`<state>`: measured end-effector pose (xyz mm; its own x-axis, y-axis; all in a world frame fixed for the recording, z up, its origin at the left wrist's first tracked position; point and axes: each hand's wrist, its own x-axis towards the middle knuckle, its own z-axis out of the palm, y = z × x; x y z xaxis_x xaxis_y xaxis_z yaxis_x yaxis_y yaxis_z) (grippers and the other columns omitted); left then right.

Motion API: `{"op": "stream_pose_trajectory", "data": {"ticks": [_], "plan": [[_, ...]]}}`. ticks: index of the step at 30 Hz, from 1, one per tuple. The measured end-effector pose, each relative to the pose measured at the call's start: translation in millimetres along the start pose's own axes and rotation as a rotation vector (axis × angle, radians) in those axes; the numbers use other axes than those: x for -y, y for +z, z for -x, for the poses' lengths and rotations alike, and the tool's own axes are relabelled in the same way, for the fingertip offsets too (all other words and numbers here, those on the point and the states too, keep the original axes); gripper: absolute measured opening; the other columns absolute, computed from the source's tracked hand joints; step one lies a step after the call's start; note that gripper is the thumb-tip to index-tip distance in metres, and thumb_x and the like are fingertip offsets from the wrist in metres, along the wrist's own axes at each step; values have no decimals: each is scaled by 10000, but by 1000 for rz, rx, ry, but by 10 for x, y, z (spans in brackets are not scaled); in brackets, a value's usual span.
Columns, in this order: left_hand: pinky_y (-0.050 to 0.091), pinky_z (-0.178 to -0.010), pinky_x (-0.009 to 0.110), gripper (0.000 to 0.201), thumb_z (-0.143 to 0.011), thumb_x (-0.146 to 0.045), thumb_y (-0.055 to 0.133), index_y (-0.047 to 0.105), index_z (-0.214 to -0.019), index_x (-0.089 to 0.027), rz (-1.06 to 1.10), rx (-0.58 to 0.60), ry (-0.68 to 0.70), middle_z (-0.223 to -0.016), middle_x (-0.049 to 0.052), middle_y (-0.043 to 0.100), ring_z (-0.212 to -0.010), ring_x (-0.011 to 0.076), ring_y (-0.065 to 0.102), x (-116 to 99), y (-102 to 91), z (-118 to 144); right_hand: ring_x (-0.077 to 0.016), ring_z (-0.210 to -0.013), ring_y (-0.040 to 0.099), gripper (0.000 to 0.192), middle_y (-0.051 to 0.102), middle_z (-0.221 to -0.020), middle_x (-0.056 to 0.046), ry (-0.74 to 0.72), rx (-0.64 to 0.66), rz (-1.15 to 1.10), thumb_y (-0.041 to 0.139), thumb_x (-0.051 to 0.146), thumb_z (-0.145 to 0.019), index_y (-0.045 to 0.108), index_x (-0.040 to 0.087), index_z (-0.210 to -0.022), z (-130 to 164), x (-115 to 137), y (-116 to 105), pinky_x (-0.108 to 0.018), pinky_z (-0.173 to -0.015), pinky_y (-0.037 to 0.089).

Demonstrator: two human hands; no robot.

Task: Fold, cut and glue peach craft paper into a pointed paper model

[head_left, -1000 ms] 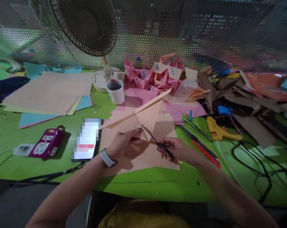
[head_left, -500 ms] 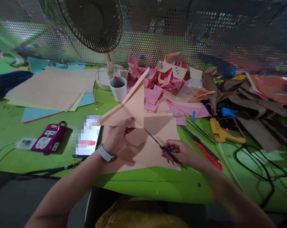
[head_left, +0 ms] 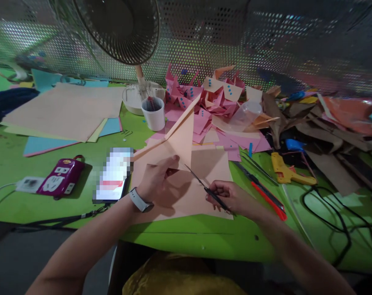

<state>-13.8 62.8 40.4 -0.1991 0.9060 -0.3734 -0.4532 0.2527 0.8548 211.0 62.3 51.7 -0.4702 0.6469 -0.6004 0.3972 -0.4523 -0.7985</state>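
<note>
1. A purple power strip [head_left: 59, 182] is lying on the green table [head_left: 179, 241], well to the left of the peach paper sheet [head_left: 201, 192].
2. A phone [head_left: 113, 177] is resting just beside the sheet's left edge.
3. The left hand [head_left: 156, 180], with a watch [head_left: 139, 200] on its wrist, is pinching a raised, folded flap [head_left: 181, 141] of the sheet; its fingers are closing on the flap's lower corner.
4. A white cup [head_left: 154, 114] is standing behind the sheet, in front of a fan [head_left: 118, 28].
5. The sheet itself is lying flat at the table's near edge, its flap tilting upward.
6. The right hand [head_left: 231, 198] is curling its fingers around black scissors [head_left: 208, 190] over the sheet's right part, blades pointing toward the flap; whether the blades are parted cannot be told.
7. A yellow glue gun [head_left: 286, 172] is lying well right of the sheet.
</note>
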Motion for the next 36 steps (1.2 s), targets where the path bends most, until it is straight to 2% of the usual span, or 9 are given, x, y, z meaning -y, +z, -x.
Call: {"op": "stream_pose_trajectory", "data": {"ticks": [4, 11, 19, 26, 36], "plan": [[486, -663, 289, 231, -675, -280, 807, 635, -600, -145, 69, 58, -21, -633, -13, 502, -627, 107, 473, 19, 18, 7, -80, -513, 521, 505, 593, -585, 38, 9, -5, -9, 866, 527, -516, 545, 184, -701, -1, 32, 20, -207, -474, 383], [449, -645, 265, 403, -650, -277, 811, 455, -492, -173, 78, 91, -73, -571, -62, 363, -564, 76, 339, -30, 58, 54, -78, -486, 490, 534, 596, -570, 25, 28, -6, 4, 811, 612, -558, 545, 185, -737, 7, 37, 8, -200, -420, 326], [437, -642, 256, 322, -679, -266, 789, 523, -526, -166, 102, 105, -81, -581, -52, 403, -570, 81, 378, 2, 52, 51, -53, -423, 420, 516, 584, -552, 44, 41, -5, 26, 824, 581, -557, 525, 194, -723, 15, 47, 18, -196, -391, 287], [470, -685, 269, 314, -675, -271, 807, 551, -533, -154, 163, 112, -90, -625, -26, 515, -610, 89, 468, 50, 31, 29, -73, -477, 480, 527, 581, -562, 39, 27, -9, 9, 829, 588, -542, 519, 194, -707, 13, 46, 30, -193, -409, 321], [491, -675, 272, 253, -708, -315, 802, 645, -597, -150, 156, 100, -62, -604, -15, 538, -608, 100, 509, 119, 13, 14, -67, -451, 454, 504, 585, -567, 39, 16, -17, 13, 834, 560, -557, 535, 192, -728, 15, 25, 32, -190, -391, 308]]}}
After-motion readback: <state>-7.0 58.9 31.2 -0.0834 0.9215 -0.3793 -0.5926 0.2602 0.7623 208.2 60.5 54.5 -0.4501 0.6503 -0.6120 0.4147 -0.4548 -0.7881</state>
